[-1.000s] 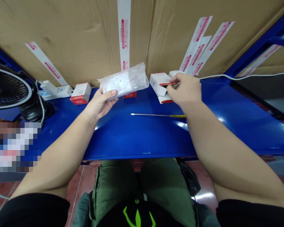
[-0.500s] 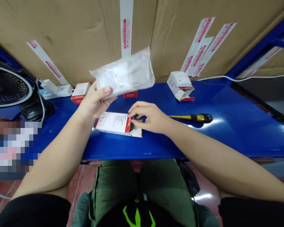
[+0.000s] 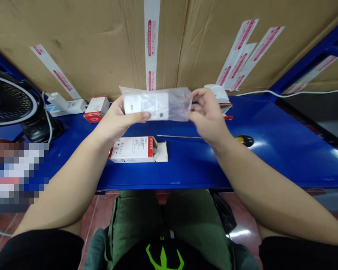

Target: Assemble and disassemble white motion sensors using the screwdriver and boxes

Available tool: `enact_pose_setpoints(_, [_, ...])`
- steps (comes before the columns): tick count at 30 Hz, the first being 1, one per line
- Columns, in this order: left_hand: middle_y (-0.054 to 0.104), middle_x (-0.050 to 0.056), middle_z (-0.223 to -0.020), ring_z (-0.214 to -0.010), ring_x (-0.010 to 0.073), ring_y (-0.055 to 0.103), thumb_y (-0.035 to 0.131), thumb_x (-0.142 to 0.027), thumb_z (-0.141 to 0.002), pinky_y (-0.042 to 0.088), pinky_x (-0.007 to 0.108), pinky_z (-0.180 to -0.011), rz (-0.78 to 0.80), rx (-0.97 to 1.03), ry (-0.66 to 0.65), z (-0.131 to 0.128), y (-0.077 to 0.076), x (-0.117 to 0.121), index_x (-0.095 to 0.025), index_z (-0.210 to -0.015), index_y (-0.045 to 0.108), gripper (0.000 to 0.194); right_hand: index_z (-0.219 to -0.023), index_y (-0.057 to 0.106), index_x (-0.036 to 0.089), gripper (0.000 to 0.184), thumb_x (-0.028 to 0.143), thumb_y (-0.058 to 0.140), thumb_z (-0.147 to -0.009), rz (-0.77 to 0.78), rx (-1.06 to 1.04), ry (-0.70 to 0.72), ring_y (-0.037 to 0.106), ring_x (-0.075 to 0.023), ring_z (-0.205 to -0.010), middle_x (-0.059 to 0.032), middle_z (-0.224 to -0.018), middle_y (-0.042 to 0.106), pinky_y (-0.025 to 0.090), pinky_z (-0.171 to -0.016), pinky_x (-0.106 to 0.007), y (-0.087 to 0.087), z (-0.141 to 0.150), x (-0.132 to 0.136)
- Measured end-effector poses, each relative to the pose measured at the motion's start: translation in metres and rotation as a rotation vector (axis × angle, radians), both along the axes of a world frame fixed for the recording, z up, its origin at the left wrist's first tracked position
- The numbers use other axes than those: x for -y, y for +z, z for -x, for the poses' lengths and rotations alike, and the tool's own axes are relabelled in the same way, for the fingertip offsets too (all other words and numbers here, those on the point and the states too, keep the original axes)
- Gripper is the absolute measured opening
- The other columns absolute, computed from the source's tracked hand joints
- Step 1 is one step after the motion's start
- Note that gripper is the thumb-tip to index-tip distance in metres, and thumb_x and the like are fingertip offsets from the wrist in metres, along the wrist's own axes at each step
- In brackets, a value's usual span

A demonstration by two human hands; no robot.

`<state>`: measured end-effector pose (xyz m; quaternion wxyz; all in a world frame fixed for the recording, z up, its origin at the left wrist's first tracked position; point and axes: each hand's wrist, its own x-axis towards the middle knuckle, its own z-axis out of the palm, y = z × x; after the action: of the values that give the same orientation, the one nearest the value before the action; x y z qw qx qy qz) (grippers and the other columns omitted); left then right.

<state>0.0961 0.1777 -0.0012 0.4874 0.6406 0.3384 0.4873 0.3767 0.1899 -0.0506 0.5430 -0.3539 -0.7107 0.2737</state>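
My left hand (image 3: 118, 117) grips a transparent plastic bag (image 3: 180, 105) from below, with a white detector unit (image 3: 146, 106) sealed inside. My right hand (image 3: 208, 112) pinches the bag's right end, so the bag spans both hands. Below them, a white and red box labelled DETECTOR (image 3: 132, 150) lies flat on the blue workbench (image 3: 270, 120) with its end flap open. A yellow-and-black screwdriver (image 3: 180, 136) lies just beneath my right wrist, which hides part of it.
A torn-open white box (image 3: 221, 99) stands behind my right hand. Further left are a small red and white box (image 3: 96, 109), a white power strip (image 3: 67, 107) and a black fan (image 3: 8, 101). Taped cardboard cartons (image 3: 87, 45) form the back wall.
The box has moved from my right hand onto the bench in front of me. My right hand has risen to the bag, and my left hand has lowered the bag and turned it level.
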Motion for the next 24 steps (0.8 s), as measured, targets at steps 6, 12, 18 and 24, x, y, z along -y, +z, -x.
enact_pose_setpoints(6, [0.079, 0.005, -0.103, -0.094, 0.0234, 0.078, 0.104, -0.035, -0.074, 0.067, 0.034, -0.081, -0.016, -0.13, -0.094, -0.008, 0.0, 0.015, -0.02, -0.113, 0.069, 0.054, -0.153, 0.06, 0.032, 0.076, 0.055, 0.089, -0.087, -0.263, 0.262, 0.144, 0.07, -0.0343, -0.135, -0.01, -0.149, 0.07, 0.063, -0.111, -0.054, 0.017, 0.001, 0.018])
enact_pose_setpoints(12, [0.076, 0.004, -0.107, -0.099, 0.0231, 0.076, 0.104, -0.038, -0.078, 0.064, 0.033, -0.084, -0.065, -0.228, -0.188, -0.013, -0.002, 0.024, -0.021, -0.116, 0.062, 0.059, -0.141, 0.071, 0.025, 0.056, 0.042, 0.084, -0.089, -0.377, 0.542, -0.024, 0.074, -0.036, -0.116, -0.0119, -0.131, 0.082, 0.059, -0.101, -0.054, 0.015, 0.023, 0.036])
enact_pose_setpoints(18, [0.068, 0.02, -0.152, -0.136, 0.0365, 0.07, 0.103, -0.046, -0.078, 0.064, 0.045, -0.106, -0.225, -0.52, -0.25, 0.007, 0.003, 0.016, -0.02, -0.148, 0.058, 0.087, -0.137, 0.073, 0.021, 0.062, 0.046, 0.088, -0.083, -0.315, 0.553, -0.124, 0.07, -0.0418, -0.119, -0.0161, -0.128, 0.081, 0.053, -0.104, -0.059, 0.019, 0.007, 0.027])
enact_pose_setpoints(24, [0.08, 0.011, -0.136, -0.122, 0.0344, 0.079, 0.105, -0.041, -0.066, 0.062, 0.04, -0.101, -0.276, -0.887, -0.413, 0.024, 0.011, 0.015, -0.026, -0.141, 0.068, 0.085, -0.125, 0.065, 0.024, 0.056, 0.067, 0.08, -0.092, 0.163, 0.154, 0.092, 0.073, -0.0309, -0.104, -0.0089, -0.113, 0.077, 0.064, -0.087, -0.046, 0.019, -0.008, 0.012])
